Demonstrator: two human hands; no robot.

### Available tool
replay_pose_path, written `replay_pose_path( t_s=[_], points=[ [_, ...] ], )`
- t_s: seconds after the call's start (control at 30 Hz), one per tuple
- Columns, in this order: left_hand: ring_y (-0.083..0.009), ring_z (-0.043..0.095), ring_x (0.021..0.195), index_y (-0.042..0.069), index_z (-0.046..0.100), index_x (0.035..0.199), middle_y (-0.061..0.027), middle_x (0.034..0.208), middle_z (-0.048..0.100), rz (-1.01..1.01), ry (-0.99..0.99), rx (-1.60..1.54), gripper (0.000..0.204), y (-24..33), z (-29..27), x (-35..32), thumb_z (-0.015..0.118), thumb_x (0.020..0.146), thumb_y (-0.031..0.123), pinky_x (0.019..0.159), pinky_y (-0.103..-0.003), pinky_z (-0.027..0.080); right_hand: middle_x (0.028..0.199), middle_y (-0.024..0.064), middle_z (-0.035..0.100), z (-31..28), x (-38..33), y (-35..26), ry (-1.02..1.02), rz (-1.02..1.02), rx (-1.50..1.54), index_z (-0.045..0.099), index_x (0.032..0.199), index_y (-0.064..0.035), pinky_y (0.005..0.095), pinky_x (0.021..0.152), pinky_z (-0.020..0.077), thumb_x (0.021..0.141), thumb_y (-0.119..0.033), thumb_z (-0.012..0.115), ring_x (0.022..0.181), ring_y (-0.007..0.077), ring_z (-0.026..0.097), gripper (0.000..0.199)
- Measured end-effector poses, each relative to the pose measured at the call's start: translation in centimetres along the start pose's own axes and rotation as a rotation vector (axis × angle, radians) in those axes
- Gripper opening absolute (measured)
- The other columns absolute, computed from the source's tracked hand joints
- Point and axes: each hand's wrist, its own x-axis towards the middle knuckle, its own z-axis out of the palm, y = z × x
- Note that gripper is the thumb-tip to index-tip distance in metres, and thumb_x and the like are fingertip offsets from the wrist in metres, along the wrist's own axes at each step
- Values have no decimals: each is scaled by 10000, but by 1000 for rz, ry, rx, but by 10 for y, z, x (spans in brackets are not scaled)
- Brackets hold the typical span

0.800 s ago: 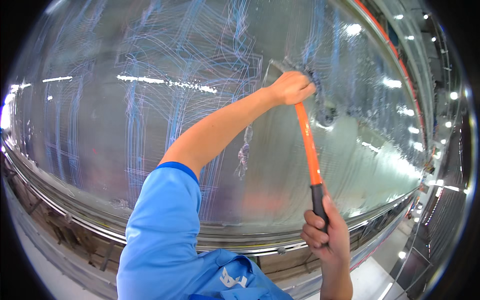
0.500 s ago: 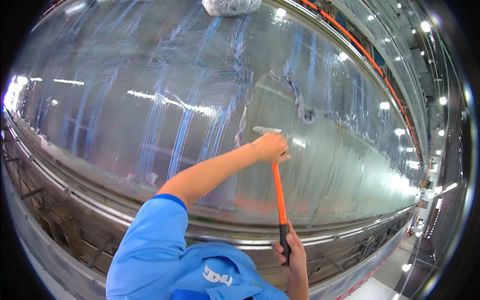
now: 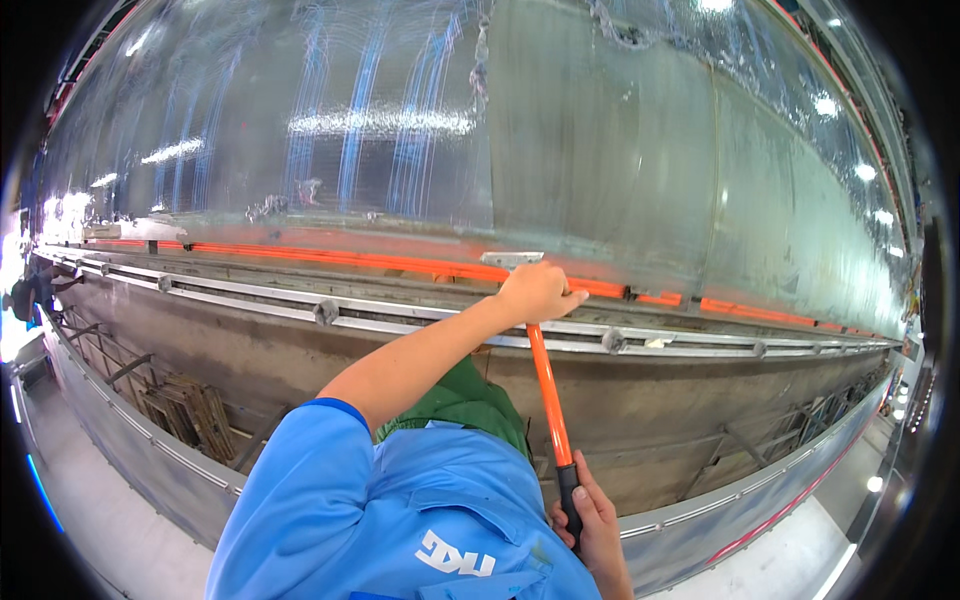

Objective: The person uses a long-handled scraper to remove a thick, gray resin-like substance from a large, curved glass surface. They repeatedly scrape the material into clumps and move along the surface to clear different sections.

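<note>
Both my hands are on a long-handled scraper with an orange shaft (image 3: 549,395), a black grip and a wide metal blade (image 3: 512,259). My left hand (image 3: 537,292) is closed round the shaft just behind the blade. Lower down, my right hand (image 3: 597,522) wraps the black grip. The blade lies at the near edge of a large, shiny grey sheet surface (image 3: 600,150), by an orange strip (image 3: 350,257). Left of the blade the sheet carries blue streaks (image 3: 355,140); ahead and to the right it looks dull and smooth. Crumpled residue (image 3: 479,65) lines the boundary.
A metal rail (image 3: 430,308) with round knobs runs across in front of me. Below it is a brown trough wall (image 3: 270,360) with metal framework. A wooden frame (image 3: 195,412) leans at the lower left. Another residue clump (image 3: 268,207) sits near the sheet's near edge.
The scraper blade has come back toward me, from the middle of the sheet to its near edge. My view has tilted down, showing more rail and trough. Both hands keep their hold.
</note>
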Motion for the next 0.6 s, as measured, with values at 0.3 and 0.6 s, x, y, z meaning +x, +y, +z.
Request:
replay_pose_path(
  t_s=[0.3,0.6],
  points=[
    [-353,522,476,25,537,502,-144,480,515,23,3,-25,454,-14,-22,16,608,881,264,537,-449,488,739,37,514,28,14,-35,18,128,-62,216,1659,-113,223,489,393,1106,-244,488,644,109,470,630],
    [-368,477,466,10,519,513,-148,466,477,30,40,-80,473,-27,-100,80,632,894,267,527,-447,453,755,-11,466,85,57,-110,86,43,-133,253,1652,-117,224,564,343,1095,-302,533,622,81,411,650]
  ],
)
